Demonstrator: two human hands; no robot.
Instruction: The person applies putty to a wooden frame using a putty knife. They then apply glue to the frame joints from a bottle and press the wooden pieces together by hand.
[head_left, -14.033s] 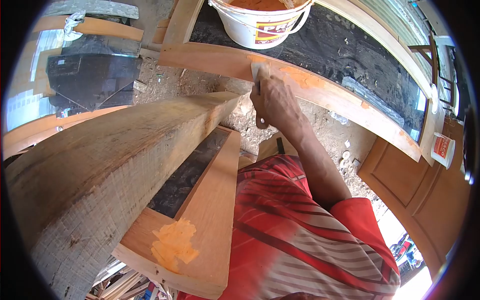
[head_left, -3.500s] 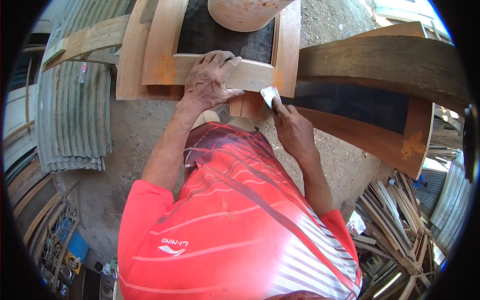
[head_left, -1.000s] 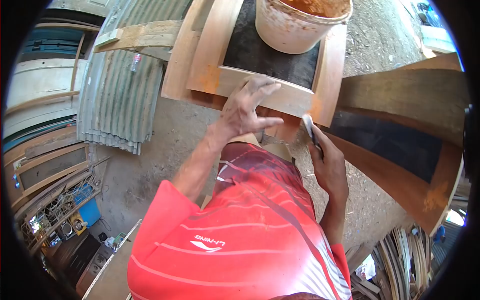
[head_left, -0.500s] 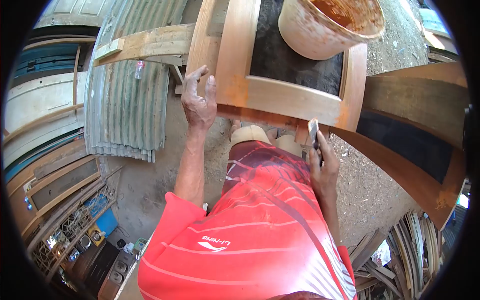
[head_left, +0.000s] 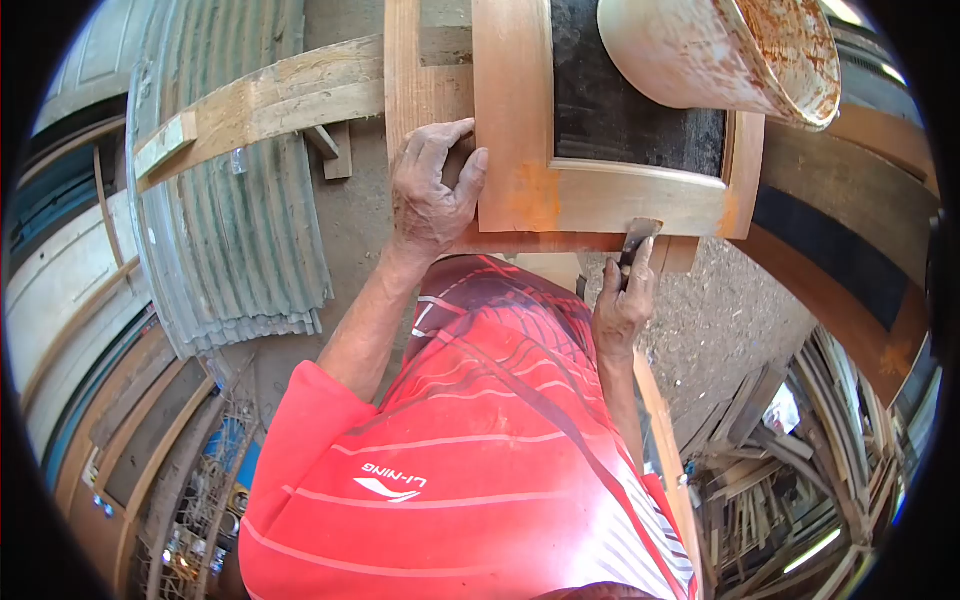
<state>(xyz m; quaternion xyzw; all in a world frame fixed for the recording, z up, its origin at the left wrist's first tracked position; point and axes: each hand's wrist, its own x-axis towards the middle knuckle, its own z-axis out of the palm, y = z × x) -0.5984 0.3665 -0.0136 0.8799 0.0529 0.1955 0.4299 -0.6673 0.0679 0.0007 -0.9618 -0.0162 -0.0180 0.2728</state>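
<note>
A wooden panel door with a dark inset and orange smears near its corners lies before me. My right hand grips a putty knife, its blade at the near rail of the door. My left hand is at the door's left edge, fingers bent and thumb apart, with nothing visible in it; whether it presses on the edge I cannot tell. A white bucket, smeared reddish-brown inside, stands on the inset and looks tilted in this view.
Corrugated metal sheets lie on the left beyond a wooden beam. Another brown panel with a dark inset leans at the right. Scrap wood is piled at lower right, and old doors line the left side.
The view has shifted, so the door and bucket appear further right. My left hand has come closer to the door's edge. The knife blade has turned from upright to lying against the near rail.
</note>
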